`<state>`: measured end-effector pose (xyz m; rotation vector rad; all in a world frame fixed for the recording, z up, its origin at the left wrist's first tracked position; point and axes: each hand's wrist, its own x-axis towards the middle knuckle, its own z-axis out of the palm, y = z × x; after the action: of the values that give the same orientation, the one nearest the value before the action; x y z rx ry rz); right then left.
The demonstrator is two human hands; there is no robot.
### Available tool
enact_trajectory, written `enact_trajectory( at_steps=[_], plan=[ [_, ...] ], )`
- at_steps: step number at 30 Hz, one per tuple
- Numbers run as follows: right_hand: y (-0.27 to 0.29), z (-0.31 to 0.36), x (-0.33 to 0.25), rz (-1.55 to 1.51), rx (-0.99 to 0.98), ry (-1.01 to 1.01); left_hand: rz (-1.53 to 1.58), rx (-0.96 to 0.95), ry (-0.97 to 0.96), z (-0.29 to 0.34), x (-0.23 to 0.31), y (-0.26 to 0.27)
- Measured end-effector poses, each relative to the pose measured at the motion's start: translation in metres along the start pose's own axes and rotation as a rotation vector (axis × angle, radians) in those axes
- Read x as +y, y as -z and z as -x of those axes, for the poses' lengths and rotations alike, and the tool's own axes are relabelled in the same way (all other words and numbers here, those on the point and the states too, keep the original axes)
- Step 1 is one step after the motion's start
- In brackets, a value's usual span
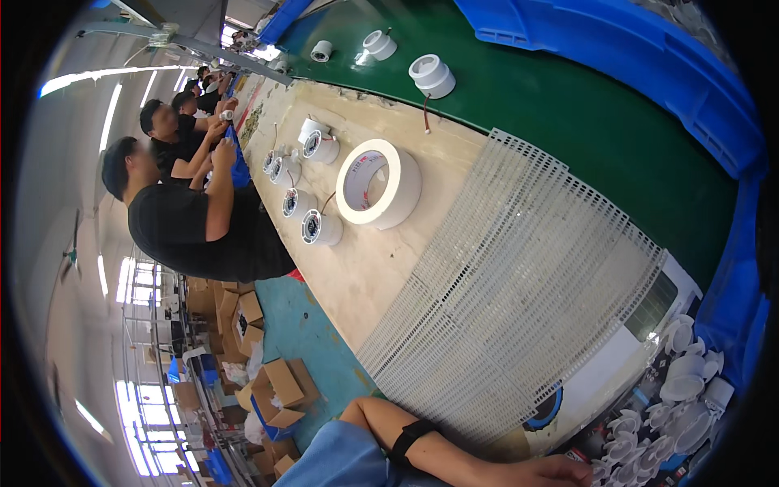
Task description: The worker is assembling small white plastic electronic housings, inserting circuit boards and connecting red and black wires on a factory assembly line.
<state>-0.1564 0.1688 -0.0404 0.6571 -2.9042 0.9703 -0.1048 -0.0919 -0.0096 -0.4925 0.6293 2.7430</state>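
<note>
Only one forearm of mine shows, along the lower edge, with a blue sleeve and a black band near the wrist. It looks like my left hand (560, 471). The hand lies by the near corner of a white perforated plastic sheet (527, 292) and beside a box of white cup-shaped parts (682, 398). The picture's edge cuts off its fingers, so whether they hold anything is hidden. My right hand is out of view.
A large roll of white tape (378, 183) lies on the beige table (365, 276) beside several small round white parts with wires (322, 227). More white parts (432, 75) sit on the green belt (568, 114). Blue crates (649, 57) stand beyond. Co-workers (187, 219) stand at left, above cardboard boxes (276, 390).
</note>
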Motion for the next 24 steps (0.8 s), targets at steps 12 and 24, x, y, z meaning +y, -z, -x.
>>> enact_trajectory(
  at_steps=[12,24],
  plan=[
    [-0.019,-0.005,0.002,-0.059,0.001,0.033,-0.06,-0.017,-0.033,0.002,0.0,-0.007],
    [-0.026,-0.006,0.007,-0.072,-0.026,0.035,-0.064,0.026,0.003,0.001,0.005,-0.013]
  ],
)
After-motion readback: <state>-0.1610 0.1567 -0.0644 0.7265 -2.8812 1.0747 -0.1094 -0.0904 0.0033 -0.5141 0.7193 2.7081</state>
